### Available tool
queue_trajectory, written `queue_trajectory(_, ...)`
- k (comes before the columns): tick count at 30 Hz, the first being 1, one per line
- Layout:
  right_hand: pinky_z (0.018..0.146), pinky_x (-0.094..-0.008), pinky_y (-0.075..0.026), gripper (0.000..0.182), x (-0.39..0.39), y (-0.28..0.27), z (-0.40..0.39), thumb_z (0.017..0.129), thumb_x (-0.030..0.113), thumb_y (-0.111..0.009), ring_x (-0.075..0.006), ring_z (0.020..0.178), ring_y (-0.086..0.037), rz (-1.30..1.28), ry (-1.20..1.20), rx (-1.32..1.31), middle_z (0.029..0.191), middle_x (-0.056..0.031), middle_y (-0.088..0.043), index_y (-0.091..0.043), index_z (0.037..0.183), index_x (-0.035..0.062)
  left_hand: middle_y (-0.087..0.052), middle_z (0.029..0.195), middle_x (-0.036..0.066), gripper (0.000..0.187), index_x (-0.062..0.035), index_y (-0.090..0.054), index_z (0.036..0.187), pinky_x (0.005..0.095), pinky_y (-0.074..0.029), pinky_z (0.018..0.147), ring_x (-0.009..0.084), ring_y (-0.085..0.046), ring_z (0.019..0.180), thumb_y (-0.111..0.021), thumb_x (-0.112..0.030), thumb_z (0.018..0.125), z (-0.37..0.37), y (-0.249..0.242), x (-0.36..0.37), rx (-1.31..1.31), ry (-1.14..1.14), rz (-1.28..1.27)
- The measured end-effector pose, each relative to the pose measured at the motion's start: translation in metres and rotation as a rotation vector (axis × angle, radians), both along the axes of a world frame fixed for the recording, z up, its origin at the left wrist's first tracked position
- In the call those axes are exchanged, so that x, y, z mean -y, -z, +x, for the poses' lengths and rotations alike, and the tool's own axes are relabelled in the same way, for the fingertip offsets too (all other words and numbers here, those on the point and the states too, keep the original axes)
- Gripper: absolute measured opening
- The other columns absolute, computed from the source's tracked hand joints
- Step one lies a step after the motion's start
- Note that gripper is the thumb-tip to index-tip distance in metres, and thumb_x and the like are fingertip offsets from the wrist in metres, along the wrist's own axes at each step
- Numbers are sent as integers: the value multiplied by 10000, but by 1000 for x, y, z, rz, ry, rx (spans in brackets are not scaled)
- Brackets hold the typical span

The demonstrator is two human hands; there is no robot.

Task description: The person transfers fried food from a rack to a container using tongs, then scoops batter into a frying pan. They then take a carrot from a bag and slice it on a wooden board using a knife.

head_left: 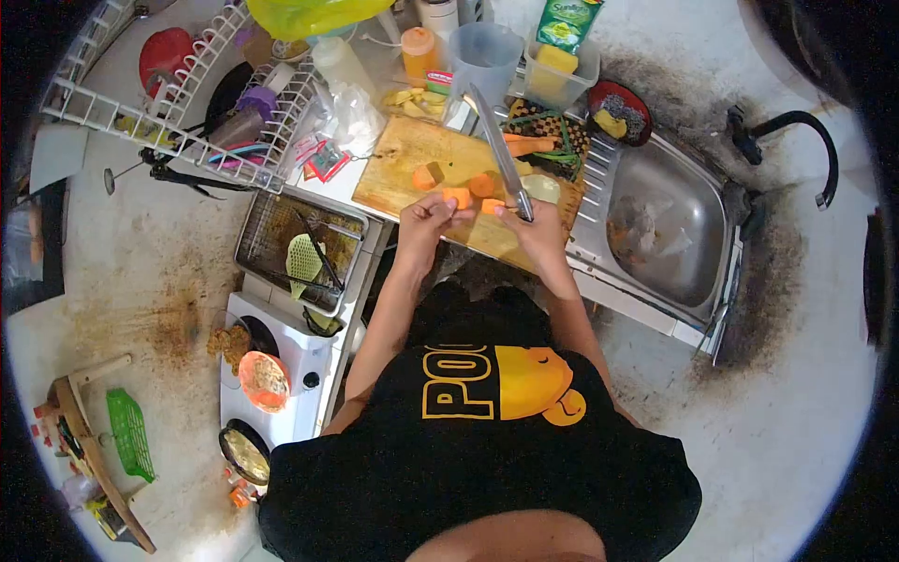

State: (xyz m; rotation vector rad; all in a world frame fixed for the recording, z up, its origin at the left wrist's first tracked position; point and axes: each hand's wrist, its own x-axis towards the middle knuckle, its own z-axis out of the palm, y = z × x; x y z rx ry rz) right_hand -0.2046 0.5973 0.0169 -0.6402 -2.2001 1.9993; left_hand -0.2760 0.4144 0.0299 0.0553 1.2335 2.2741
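My left hand [422, 225] pinches a chunk of carrot [457, 198] over the near edge of the wooden cutting board [384, 173]. My right hand [541, 239] is closed around the handle of a long knife [500, 148], whose blade points up and away from me. By my right thumb is another carrot piece [491, 206]. Two more chunks, a left carrot chunk [426, 177] and a right carrot chunk [481, 184], lie on the board just beyond my hands. A pale round piece [541, 188] sits to the right of the knife, partly hidden.
To the right is a steel sink [688, 178] with a black faucet [796, 122]. Whole carrots [527, 145] and green stalks lie behind the board. A grey pitcher [485, 58] and an orange bottle [419, 54] stand farther back. On the left are a dish rack [169, 131] and a white stove [290, 337].
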Motion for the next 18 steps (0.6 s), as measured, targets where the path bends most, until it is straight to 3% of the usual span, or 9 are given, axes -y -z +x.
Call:
queue_trajectory(2,530,-373,-438,293,-7,11,2,777,247,-758,-275,541,-588,506,3,-20,619,-139,-621,-684,862,-23,-695,892,97,218,39,-646,1040,259,-506,685,135,-652,784,-657,-109,880,2,21,3,-205,26,-411)
queue_trajectory(6,589,-391,-456,345,-7,20,6,772,291,-758,-255,623,-631,628,6,60,640,-158,-619,-651,872,-21,-694,817,77,161,58,-658,959,277,-509,632,123,-647,736,-669,-67,858,-2,53,3,-228,36,-624)
queue_trajectory(8,587,-416,-452,325,-6,16,3,838,297,-688,-320,635,-633,806,18,99,683,-204,-624,-658,971,2,-689,786,96,159,45,-658,954,309,-504,588,146,-646,692,-685,-16,810,-5,63,-3,-485,-47,-789)
queue_trajectory(11,735,-475,-483,328,1,-4,0,895,252,-605,-412,829,-631,585,-13,210,866,-258,-645,-619,1160,59,-664,740,103,221,19,-658,979,330,-502,605,218,-646,667,-685,9,760,-8,59,-9,-732,-47,-1082)
queue_trajectory(12,735,-475,-483,328,3,-9,3,895,252,-605,-412,829,-631,588,-19,212,866,-258,-645,-619,1160,59,-664,740,103,221,19,-658,979,330,-502,605,218,-646,667,-685,9,760,-7,56,-11,-725,-50,-1081)
queue_trajectory(14,823,-453,-470,348,7,-16,15,938,202,-539,-399,962,-612,409,9,-72,1015,-301,-608,-560,1269,96,-644,873,149,283,-10,-658,1010,365,-501,652,305,-635,763,-693,1,730,-6,51,-14,-779,-77,-1126)
queue_trajectory(15,823,-453,-470,348,4,-11,22,938,202,-539,-399,962,-612,411,4,-68,1015,-301,-608,-560,1269,96,-644,873,149,283,-10,-658,1010,365,-501,652,305,-635,763,-693,1,730,-4,46,-14,-772,-78,-1125)
queue_trajectory(17,889,-433,-444,377,-9,3,40,965,163,-483,-379,1051,-585,529,-265,-295,1132,-302,-566,-496,1339,116,-602,1048,161,288,-18,-653,1022,389,-491,766,329,-597,925,-683,-15,735,4,38,-12,-1060,-205,-1195)
queue_trajectory(18,889,-433,-444,377,-10,3,51,965,163,-483,-379,1051,-585,529,-271,-290,1132,-302,-566,-496,1339,116,-602,1048,161,288,-18,-653,1022,389,-491,766,329,-597,925,-683,-15,735,7,41,-9,-1051,-206,-1195)
